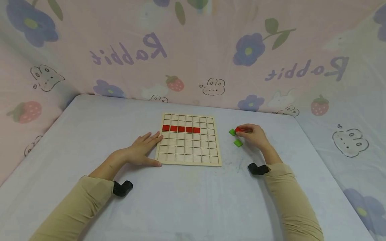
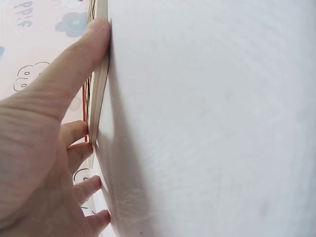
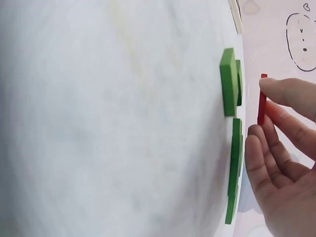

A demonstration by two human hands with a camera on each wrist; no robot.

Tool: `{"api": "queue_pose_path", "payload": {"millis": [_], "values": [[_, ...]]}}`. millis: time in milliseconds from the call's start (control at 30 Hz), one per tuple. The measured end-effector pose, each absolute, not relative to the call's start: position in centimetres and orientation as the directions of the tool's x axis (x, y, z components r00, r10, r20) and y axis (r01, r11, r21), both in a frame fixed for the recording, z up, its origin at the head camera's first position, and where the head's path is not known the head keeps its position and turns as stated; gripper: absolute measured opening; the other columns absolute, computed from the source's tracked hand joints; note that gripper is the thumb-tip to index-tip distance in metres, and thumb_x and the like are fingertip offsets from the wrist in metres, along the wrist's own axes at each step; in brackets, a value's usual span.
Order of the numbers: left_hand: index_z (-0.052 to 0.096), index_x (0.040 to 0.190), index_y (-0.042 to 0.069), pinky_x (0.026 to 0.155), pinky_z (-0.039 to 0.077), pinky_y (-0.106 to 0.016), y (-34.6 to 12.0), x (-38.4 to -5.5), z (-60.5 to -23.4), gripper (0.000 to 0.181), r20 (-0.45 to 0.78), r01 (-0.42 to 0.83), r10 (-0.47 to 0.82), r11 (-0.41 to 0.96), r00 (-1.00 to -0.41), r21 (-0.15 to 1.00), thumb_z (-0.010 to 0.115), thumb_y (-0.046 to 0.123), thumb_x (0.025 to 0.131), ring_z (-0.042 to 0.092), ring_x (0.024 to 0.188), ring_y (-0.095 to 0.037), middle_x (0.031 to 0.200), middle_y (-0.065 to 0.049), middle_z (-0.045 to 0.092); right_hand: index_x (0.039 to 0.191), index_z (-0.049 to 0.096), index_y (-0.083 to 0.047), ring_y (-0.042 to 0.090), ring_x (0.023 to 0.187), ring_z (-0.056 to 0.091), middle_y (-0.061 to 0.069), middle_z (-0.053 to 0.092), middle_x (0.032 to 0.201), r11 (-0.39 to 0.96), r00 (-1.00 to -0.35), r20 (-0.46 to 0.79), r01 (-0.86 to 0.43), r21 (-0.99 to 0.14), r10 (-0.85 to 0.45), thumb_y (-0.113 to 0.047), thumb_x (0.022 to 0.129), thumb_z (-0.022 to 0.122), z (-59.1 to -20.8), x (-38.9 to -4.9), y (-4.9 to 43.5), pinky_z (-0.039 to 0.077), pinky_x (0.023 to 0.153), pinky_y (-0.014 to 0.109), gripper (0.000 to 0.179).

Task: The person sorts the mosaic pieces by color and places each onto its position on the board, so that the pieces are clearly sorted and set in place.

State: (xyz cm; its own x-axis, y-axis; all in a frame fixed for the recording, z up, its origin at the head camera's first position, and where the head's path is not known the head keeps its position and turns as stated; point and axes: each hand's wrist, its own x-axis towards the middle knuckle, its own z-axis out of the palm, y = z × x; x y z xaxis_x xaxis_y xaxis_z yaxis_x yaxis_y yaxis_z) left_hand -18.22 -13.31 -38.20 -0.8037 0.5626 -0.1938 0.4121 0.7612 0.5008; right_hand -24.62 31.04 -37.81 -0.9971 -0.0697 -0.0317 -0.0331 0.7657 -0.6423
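A square wooden grid board [image 1: 188, 150] lies on the table, with several red tiles [image 1: 181, 129] side by side in one row from its left edge. My left hand [image 1: 140, 149] rests at the board's left side, fingers spread. In the left wrist view its thumb [image 2: 81, 57] touches the board's edge. To the right of the board, my right hand [image 1: 254, 135] pinches one red tile [image 3: 262, 98] between thumb and fingers, raised above the table. Beside and below that hand lie green tiles [image 1: 238, 143], several of them showing in the right wrist view.
A white cloth covers the table [image 1: 193, 201]. Behind it and along both sides hangs a printed curtain [image 1: 193, 50] with rabbits, flowers and strawberries. A black angled piece [image 1: 123, 188] is at the left wrist, and another black piece [image 1: 257, 169] at the right.
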Motion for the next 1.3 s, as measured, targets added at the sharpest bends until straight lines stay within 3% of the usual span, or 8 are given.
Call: {"api": "queue_pose_path", "payload": {"millis": [767,1000,1300], "values": [[0.016,0.153,0.003,0.114,0.001,-0.064,-13.3,-18.2,-38.2,0.102,-0.19,0.414,0.564,0.759,-0.803,0.503,0.072,0.048,0.081,-0.001,0.145,-0.046,0.161,-0.018,0.006,0.122,0.064,-0.003,0.03,0.103,0.059,0.018,0.065,0.114,0.74,-0.988,-0.007,-0.112,-0.663,-0.156,-0.023,0.089,0.069,-37.6,-25.7,28.0,0.048,0.082,0.035,0.039],[0.016,0.153,0.003,0.114,0.001,-0.064,-13.3,-18.2,-38.3,0.102,-0.188,0.415,0.564,0.759,-0.804,0.501,0.072,0.048,0.081,-0.001,0.145,-0.045,0.161,-0.018,0.007,0.121,0.064,-0.003,0.029,0.102,0.06,0.017,0.066,0.112,0.736,-0.985,-0.01,-0.122,-0.666,-0.171,-0.022,0.089,0.069,-37.4,-25.9,27.3,0.049,0.075,0.028,0.038],[0.016,0.153,0.003,0.114,0.001,-0.063,-13.3,-18.1,-38.1,0.102,-0.188,0.418,0.568,0.756,-0.801,0.504,0.072,0.049,0.081,-0.001,0.145,-0.046,0.161,-0.018,0.007,0.121,0.064,-0.002,0.03,0.105,0.059,0.018,0.065,0.113,0.737,-0.983,-0.02,-0.125,-0.664,-0.185,-0.02,0.088,0.07,-37.5,-26.0,26.1,0.048,0.084,0.035,0.038]]}}
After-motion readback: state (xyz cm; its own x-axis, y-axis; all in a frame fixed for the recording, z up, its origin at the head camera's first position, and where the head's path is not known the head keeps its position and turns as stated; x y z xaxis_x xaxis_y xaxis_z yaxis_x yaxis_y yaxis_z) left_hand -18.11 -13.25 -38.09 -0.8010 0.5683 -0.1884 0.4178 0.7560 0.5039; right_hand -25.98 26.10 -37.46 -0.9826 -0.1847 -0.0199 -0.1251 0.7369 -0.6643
